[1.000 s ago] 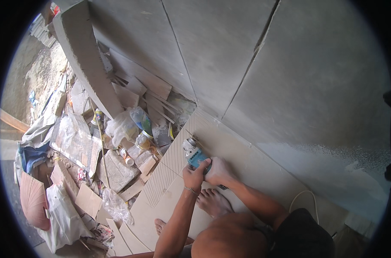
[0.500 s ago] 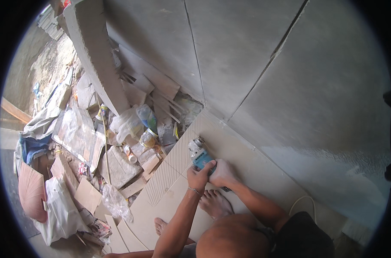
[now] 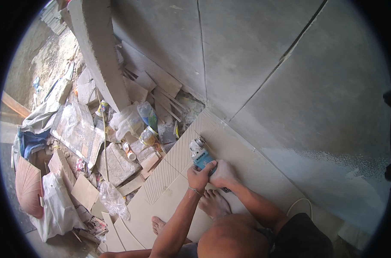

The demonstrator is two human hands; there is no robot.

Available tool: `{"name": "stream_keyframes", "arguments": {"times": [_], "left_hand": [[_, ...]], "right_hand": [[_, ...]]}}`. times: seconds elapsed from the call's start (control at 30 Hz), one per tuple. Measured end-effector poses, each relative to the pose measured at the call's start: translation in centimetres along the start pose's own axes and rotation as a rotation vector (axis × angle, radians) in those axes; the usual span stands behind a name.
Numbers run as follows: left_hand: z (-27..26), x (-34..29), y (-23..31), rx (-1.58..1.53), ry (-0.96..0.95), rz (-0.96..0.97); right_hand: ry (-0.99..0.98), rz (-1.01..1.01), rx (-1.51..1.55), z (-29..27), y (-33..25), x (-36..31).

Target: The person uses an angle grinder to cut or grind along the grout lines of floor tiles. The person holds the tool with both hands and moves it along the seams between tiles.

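Both hands hold a teal angle grinder [image 3: 200, 158] with a silver metal head, low over the beige tiles [image 3: 247, 180]. My left hand [image 3: 198, 175] is wrapped round the near left side of its body. Behind it on the right, my right hand [image 3: 224, 173] grips the rear of the body. The grinder's head points away from me, over a band of parallel grooves [image 3: 161, 182] cut into the tile along its left edge. The disc itself is too small to make out.
Left of the tiles lies rubble: broken tile pieces [image 3: 84, 191], plastic bags [image 3: 114, 201], cans [image 3: 129, 151] and a leaning concrete post [image 3: 96, 56]. A grey wall [image 3: 255, 64] rises ahead and right. My bare foot [image 3: 215, 204] is close behind the grinder; a pale cable [image 3: 305, 200] curves at the right.
The view has shifted slightly, moving the rubble and wall seams a little in the picture. Both hands keep their hold on the grinder, which stays over nearly the same spot.
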State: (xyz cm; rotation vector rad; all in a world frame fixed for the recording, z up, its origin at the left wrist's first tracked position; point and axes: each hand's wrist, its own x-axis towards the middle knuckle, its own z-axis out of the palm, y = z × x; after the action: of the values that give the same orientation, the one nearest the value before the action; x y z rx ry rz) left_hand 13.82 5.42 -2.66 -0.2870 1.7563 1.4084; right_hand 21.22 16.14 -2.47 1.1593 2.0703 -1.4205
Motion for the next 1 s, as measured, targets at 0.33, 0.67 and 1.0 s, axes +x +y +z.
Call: {"name": "stream_keyframes", "arguments": {"times": [0.33,0.67,1.0], "left_hand": [[0.2,0.4,-0.9,-0.048,0.012,0.032],[-0.1,-0.3,-0.5,-0.098,-0.011,0.069],[-1.2,-0.9,-0.2,-0.081,0.012,0.068]], "right_hand": [[0.006,0.006,-0.008,0.3,0.3,0.1],[0.027,-0.028,-0.027,1.0,0.4,0.2],[0.017,-0.013,0.000,1.3,-0.9,-0.9]]}}
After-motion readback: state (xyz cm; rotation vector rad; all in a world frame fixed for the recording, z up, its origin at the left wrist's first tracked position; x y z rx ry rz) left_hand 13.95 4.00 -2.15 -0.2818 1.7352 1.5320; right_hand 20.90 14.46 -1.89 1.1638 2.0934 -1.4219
